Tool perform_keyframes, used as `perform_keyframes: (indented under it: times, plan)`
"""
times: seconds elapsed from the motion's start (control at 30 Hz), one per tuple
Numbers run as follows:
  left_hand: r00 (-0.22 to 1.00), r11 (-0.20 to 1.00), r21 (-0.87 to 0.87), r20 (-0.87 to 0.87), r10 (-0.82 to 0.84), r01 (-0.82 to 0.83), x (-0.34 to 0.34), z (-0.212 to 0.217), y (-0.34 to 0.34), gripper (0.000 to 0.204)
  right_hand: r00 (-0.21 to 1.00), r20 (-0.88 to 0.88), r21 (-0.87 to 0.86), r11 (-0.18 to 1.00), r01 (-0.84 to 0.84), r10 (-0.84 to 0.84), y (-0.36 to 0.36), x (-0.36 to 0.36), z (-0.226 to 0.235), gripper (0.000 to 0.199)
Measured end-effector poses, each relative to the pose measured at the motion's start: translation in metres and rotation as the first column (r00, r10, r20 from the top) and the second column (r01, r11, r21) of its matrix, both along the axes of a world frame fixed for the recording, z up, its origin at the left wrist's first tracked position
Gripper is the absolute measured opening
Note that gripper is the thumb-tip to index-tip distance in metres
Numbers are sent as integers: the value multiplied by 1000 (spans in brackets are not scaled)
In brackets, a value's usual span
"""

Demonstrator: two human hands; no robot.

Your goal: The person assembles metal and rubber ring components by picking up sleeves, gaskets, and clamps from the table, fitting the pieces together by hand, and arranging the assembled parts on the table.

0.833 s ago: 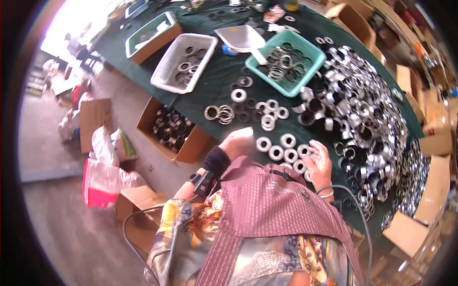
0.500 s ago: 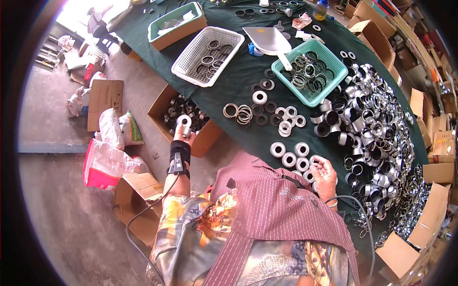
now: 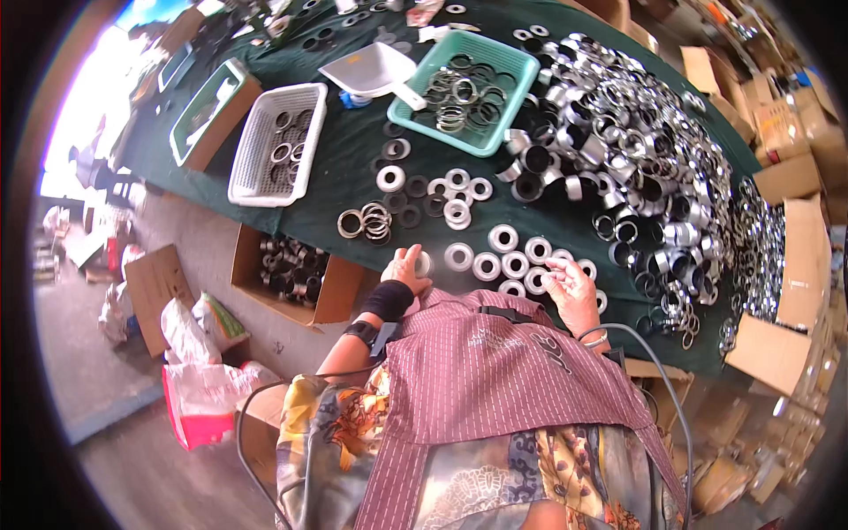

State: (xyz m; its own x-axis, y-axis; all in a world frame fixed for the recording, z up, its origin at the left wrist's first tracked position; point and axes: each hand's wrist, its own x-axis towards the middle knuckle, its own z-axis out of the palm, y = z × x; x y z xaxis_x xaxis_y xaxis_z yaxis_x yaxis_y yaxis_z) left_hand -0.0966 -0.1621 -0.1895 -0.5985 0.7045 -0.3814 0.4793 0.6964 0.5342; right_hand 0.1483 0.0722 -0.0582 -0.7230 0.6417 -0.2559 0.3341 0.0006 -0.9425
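Observation:
My left hand (image 3: 406,272), with a black wristband, is at the table's front edge. Its fingers are closed on a silver metal ring (image 3: 424,263). To the right, my right hand (image 3: 574,290) rests over a cluster of thick silver rings (image 3: 514,263), its fingers bent but apart. Its fingertips are beside or touching one ring (image 3: 536,280); I cannot tell whether they press on it. A single silver ring (image 3: 458,257) lies between my hands. Farther back are thin ring bands (image 3: 376,223) and a group of silver and dark rings (image 3: 457,212).
A large heap of metal collars (image 3: 618,150) covers the right side of the green-covered table. Behind stand a teal basket (image 3: 523,104) of rings, a white basket (image 3: 250,190) and a grey scoop (image 3: 367,69). Below the left edge is a cardboard box (image 3: 340,291) holding dark parts.
My left hand has moved from over the cardboard box, right to the table's edge, with a ring at its fingers. My right hand stays by the ring cluster. The view has swung right.

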Motion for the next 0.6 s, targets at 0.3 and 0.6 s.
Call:
perform_keyframes:
  times: [0.3,0.6]
  plan:
    - [985,985,53,47,164,-166,14,-56,63,102,936,-341,-268,944,-191,93,34,23,102,26]
    - [973,987,51,-169,159,-152,22,-24,111,61,941,-317,-45,989,-139,118,44,27,158,20]
